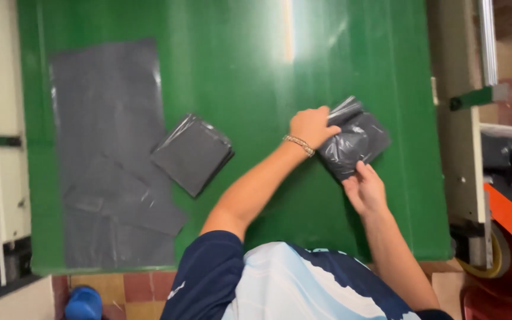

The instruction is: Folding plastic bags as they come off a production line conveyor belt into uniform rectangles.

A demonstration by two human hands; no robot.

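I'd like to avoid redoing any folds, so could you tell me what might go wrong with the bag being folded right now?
1. The grey plastic bag looks slick and puffy; pinned only by the left hand and the right hand, it may spring open if either lets go.
2. It lies near the green table right edge, so it could slide off.
3. The left forearm crosses near the folded bag stack and might nudge it.
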